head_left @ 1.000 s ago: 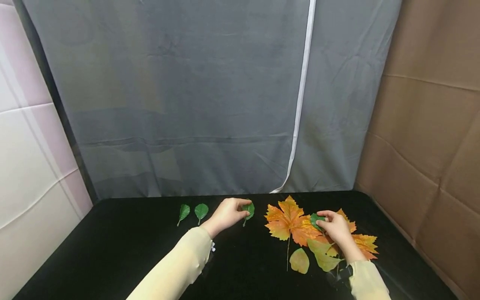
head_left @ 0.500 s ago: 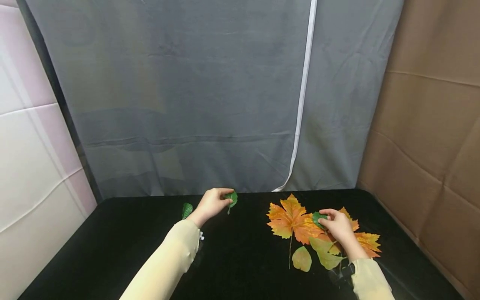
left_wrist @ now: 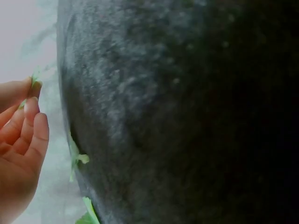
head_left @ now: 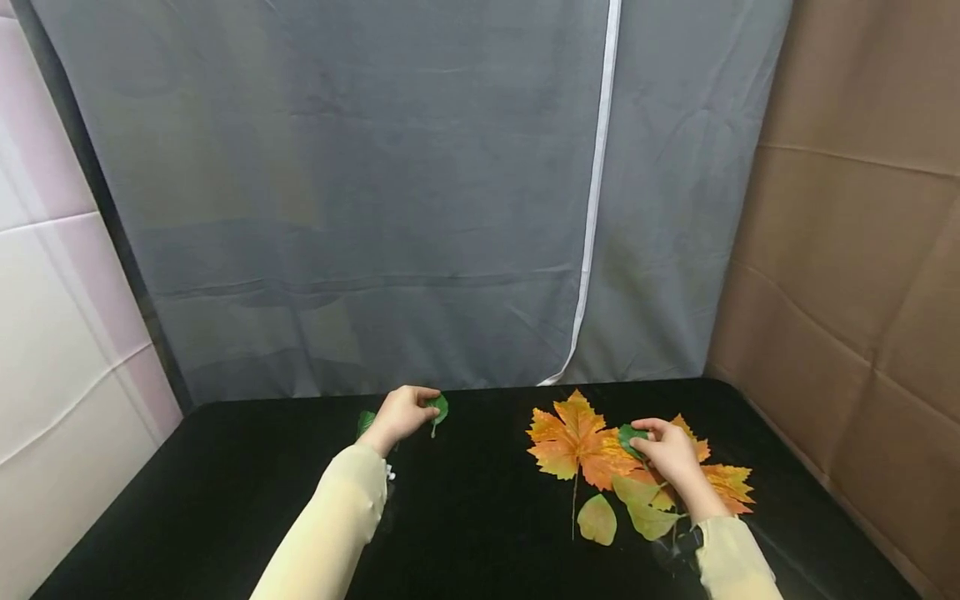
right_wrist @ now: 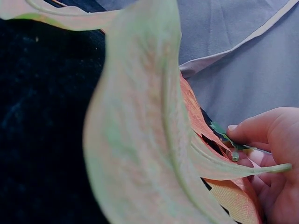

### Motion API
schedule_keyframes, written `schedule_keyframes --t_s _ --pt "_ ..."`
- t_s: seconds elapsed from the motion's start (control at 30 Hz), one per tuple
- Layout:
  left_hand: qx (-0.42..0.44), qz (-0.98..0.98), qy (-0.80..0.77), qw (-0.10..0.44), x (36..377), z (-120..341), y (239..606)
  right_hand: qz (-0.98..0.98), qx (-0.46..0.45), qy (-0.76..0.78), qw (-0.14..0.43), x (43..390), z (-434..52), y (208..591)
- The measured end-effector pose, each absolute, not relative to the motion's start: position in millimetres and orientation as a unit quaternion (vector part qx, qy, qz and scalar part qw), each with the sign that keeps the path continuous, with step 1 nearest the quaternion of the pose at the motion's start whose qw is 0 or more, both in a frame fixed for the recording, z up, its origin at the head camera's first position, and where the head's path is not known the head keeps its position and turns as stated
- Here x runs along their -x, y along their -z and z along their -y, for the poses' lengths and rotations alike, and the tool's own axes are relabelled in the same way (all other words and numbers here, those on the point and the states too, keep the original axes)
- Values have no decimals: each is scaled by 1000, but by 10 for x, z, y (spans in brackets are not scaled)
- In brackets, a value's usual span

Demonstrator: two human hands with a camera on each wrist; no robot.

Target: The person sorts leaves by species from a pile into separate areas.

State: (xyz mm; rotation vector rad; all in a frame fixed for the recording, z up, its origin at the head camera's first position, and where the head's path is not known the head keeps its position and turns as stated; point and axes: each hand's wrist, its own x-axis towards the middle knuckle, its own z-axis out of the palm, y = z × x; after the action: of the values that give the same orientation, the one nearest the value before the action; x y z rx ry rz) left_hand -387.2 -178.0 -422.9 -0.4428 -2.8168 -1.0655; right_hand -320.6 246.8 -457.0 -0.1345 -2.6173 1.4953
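Observation:
My left hand [head_left: 401,413] pinches a small green leaf [head_left: 438,407] by its edge near the back of the black table [head_left: 465,533]; the wrist view shows my fingers [left_wrist: 28,116] curled on a sliver of green. Another small green leaf [head_left: 364,421] lies just left of that hand, partly hidden by it. My right hand [head_left: 666,450] grips a dark green leaf [head_left: 628,437] over a pile of orange maple leaves [head_left: 573,437]. In the right wrist view a big pale leaf [right_wrist: 140,140] fills the frame beside my fingertips [right_wrist: 252,133].
Yellow-green leaves [head_left: 597,519] lie at the pile's front. A grey curtain [head_left: 420,192] with a white strip hangs behind the table, a brown panel [head_left: 855,250] stands at the right and a pale padded wall [head_left: 52,317] at the left.
My left hand has carried its small green leaf leftward and toward the back edge, covering one of the two lying leaves. The right hand stayed on the pile.

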Motion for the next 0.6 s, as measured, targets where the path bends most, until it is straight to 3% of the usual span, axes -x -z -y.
schedule_keyframes --t_s 0.6 --pt "145 944 297 9 3897 1657 4292 875 48 -477 66 3241 -2469 4603"
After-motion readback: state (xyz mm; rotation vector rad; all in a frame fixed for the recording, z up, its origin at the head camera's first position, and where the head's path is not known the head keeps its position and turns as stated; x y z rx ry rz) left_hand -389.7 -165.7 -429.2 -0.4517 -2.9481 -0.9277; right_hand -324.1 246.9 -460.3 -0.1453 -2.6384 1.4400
